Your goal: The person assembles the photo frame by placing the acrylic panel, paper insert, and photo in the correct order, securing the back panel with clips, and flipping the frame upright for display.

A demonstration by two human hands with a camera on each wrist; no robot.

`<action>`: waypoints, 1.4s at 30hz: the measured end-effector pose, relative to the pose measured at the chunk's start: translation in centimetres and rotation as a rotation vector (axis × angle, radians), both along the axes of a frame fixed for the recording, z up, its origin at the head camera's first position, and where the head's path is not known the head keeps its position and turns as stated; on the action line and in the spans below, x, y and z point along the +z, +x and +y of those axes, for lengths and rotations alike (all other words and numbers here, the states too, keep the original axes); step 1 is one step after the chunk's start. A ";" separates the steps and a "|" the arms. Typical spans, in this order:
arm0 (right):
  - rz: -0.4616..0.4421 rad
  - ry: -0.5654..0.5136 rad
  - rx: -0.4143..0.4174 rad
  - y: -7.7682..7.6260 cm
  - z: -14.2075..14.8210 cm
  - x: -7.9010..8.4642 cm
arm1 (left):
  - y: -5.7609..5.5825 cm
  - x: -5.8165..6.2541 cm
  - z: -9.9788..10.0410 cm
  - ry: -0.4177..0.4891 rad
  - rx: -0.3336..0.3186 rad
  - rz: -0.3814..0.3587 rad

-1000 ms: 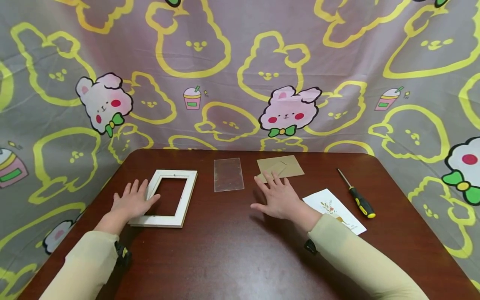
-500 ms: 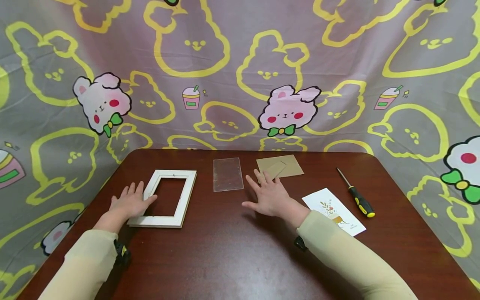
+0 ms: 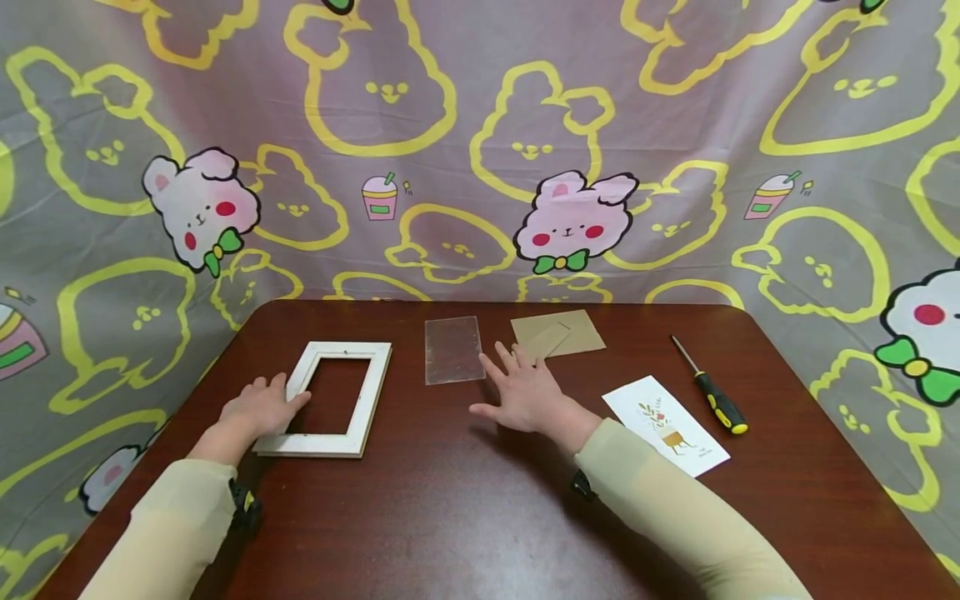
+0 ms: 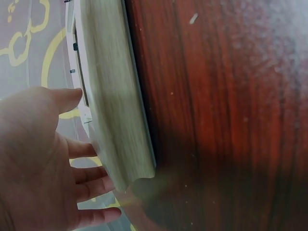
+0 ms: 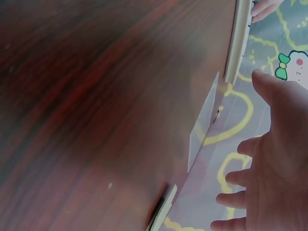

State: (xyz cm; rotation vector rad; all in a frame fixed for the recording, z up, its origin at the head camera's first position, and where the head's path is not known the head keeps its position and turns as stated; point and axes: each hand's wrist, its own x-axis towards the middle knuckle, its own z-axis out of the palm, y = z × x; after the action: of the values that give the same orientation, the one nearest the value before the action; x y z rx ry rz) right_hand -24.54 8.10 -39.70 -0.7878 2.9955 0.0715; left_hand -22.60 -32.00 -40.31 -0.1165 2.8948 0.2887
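Your left hand (image 3: 258, 410) has loose fingers by the white frame (image 3: 366, 396), your right hand (image 3: 527, 397) spread fingers near the clear sheet (image 3: 453, 350).

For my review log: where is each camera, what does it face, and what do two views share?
Head: on the head, facing forward and down over the table; both sleeves show, the left hand at the white frame, the right hand near the clear sheet.
Left wrist: on that wrist, facing the white frame's edge; only the left hand shows.
Right wrist: on that wrist, looking across the table; the right hand and part of the left hand show.
Shared by head and right wrist: white frame, clear sheet, both hands.
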 end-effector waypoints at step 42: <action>-0.091 -0.047 -0.024 0.1 -4.2 -1.1 | -0.5 -0.2 0.3 0.006 0.013 -0.031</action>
State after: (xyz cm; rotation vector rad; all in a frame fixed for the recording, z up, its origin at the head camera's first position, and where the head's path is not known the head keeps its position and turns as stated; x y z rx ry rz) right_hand -24.47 3.85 -40.80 -0.7374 2.9301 -0.0342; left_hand -23.15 -31.74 -40.47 -0.1374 2.8632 0.2955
